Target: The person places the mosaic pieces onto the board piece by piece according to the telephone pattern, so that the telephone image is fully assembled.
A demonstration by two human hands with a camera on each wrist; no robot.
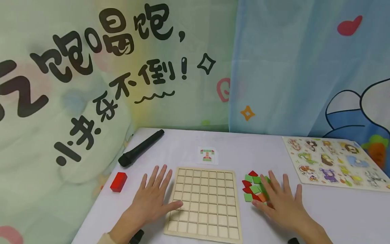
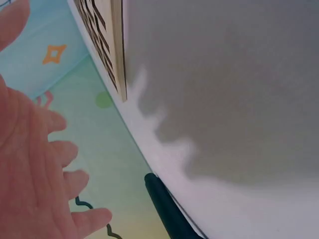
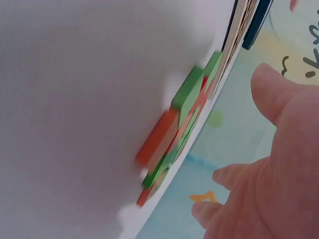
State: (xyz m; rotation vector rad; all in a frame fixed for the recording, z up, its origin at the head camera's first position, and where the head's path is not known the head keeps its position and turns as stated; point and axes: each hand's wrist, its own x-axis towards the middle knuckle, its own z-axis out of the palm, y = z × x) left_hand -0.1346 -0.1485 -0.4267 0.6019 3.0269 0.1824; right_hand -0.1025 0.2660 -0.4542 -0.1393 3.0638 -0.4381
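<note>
A pale wooden grid board [image 1: 207, 203] lies on the table between the two hands, its squares bare. My left hand [image 1: 152, 200] has its fingers spread, with the thumb over the board's left edge. In the left wrist view that hand [image 2: 35, 164] is raised above the table and holds nothing. Beside the board's right edge lies a loose pile of green, red and orange tiles [image 1: 255, 189]. Fingers spread, my right hand [image 1: 283, 205] hovers over the pile and hides part of it. The right wrist view shows a gap between the right hand [image 3: 269, 164] and the tiles [image 3: 189, 94].
Behind the board lies a small card [image 1: 208, 155] with a coloured tile pattern. A black microphone [image 1: 141, 148] and a red block [image 1: 118, 182] are at the left. At the right back lies a sheet of animal pictures [image 1: 335, 162]. A printed curtain [image 1: 182, 112] hangs behind the table.
</note>
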